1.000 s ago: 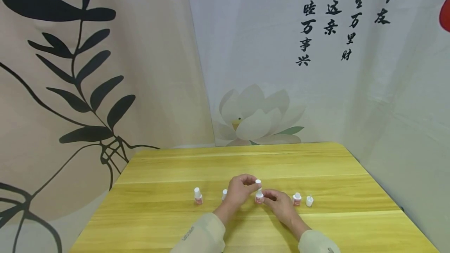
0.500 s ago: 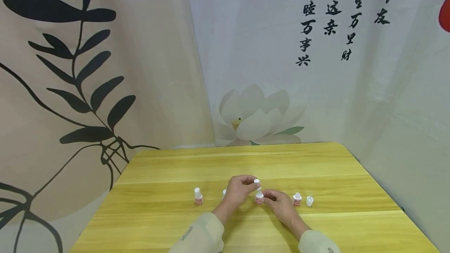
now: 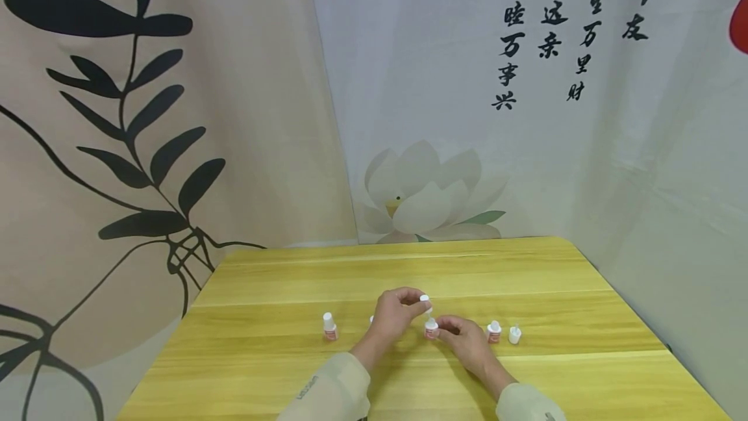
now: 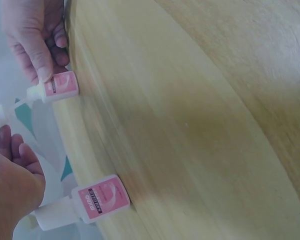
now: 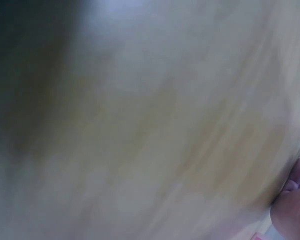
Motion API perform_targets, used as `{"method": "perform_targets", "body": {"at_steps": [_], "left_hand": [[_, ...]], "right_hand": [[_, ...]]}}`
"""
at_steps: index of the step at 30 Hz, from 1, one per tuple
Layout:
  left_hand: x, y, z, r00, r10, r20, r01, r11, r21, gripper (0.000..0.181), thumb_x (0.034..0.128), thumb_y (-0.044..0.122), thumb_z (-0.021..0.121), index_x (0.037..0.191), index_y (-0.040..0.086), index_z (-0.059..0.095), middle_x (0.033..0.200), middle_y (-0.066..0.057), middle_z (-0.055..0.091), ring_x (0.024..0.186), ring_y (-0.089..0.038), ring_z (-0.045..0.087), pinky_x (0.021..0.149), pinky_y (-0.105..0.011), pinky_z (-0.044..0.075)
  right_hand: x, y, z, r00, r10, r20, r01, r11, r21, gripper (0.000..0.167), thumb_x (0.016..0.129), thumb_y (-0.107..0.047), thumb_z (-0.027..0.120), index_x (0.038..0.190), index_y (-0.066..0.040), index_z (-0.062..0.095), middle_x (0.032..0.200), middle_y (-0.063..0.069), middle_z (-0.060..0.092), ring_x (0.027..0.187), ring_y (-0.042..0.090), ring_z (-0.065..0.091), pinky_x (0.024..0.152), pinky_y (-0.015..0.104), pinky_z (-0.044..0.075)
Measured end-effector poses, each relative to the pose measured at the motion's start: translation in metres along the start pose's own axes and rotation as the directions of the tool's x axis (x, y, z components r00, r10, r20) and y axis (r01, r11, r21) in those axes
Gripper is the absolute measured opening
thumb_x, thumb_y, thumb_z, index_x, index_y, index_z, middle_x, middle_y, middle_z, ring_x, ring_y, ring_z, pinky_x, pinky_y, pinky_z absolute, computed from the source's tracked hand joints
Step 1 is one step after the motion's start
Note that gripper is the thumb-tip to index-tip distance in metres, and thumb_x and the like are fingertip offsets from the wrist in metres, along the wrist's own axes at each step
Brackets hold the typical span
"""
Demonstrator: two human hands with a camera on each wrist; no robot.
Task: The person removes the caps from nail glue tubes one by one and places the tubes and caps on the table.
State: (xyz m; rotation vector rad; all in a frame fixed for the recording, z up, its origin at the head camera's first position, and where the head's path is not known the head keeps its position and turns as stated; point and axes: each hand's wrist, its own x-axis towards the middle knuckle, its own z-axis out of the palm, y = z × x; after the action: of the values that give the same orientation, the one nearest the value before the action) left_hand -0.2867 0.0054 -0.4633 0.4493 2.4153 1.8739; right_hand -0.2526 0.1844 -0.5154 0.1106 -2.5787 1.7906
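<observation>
"The fingers of the left hand (image 3: pixel 396 312) are pinching a white cap (image 3: pixel 424 299), aren't they?"

"Yes, and thumb and fingertips of the right hand (image 3: pixel 467 341) pinch the uncapped nail-glue bottle (image 3: pixel 431 331), upright on the tabletop (image 3: pixel 280 323). The cap hangs at eleven o'clock from it, thin stem aimed down at the neck. I can't tell whether the tip is inside."

"What worries you?"

"A drip, if that stem is wet and swings clear of the mouth. Or a spill, if the cap knocks the neck while the right hand's grip slips."

"And the neighbours?"

"At nine o'clock from it, well apart, a capped bottle (image 3: pixel 330 327). At three, another bottle (image 3: pixel 494 332) that looks uncapped, and just beside that an upturned cap (image 3: pixel 515 335), stem upward. A careless sweep of the right hand could topple either."

"The surface looks smooth."

"Yellow wood grain, so a light bottle might skid. Beyond it hangs a cloth backdrop (image 3: pixel 263 83): pale lotus (image 3: pixel 435 190) at twelve, dark leaves (image 3: pixel 166 154) at ten, black calligraphy (image 3: pixel 511 44) at one."
</observation>
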Motion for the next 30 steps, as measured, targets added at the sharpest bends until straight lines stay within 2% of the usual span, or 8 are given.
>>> {"method": "perform_targets", "body": {"at_steps": [9,17,30], "left_hand": [[0.0006,0.0042,0.0091,1.0,0.007,-0.029,-0.006,0.999,0.05,0.014,0.0878,0.024,0.077,0.096,0.013,0.074,0.088,0.008,0.068,0.089,-0.01,0.06,0.076,-0.03,0.052],[-0.0014,0.0042,0.0066,0.996,-0.004,-0.087,0.01,0.998,0.067,0.013,0.0879,0.023,0.077,0.095,0.012,0.074,0.087,0.007,0.067,0.087,-0.011,0.061,0.079,-0.033,0.053],[0.0011,0.006,0.0035,0.993,-0.033,-0.114,0.039,0.998,0.05,0.013,0.0882,0.023,0.077,0.095,0.013,0.074,0.086,0.006,0.067,0.085,-0.012,0.062,0.077,-0.031,0.054]], "right_hand": [[0.0017,0.0004,-0.0003,1.0,-0.012,0.01,0.012,1.0,-0.023,0.019,0.094,-0.026,0.068,0.105,-0.012,0.072,0.103,-0.001,0.072,0.101,0.02,0.064,0.091,0.044,0.051],[0.0005,-0.0004,0.0004,1.0,-0.014,-0.001,0.014,1.0,-0.021,0.019,0.094,-0.025,0.069,0.106,-0.01,0.072,0.103,0.0,0.073,0.101,0.021,0.065,0.091,0.043,0.051],[-0.0007,-0.0009,0.0002,1.0,-0.017,-0.002,0.017,1.0,-0.009,0.022,0.094,-0.024,0.069,0.109,-0.008,0.071,0.104,0.002,0.072,0.102,0.023,0.065,0.091,0.044,0.052]]}}
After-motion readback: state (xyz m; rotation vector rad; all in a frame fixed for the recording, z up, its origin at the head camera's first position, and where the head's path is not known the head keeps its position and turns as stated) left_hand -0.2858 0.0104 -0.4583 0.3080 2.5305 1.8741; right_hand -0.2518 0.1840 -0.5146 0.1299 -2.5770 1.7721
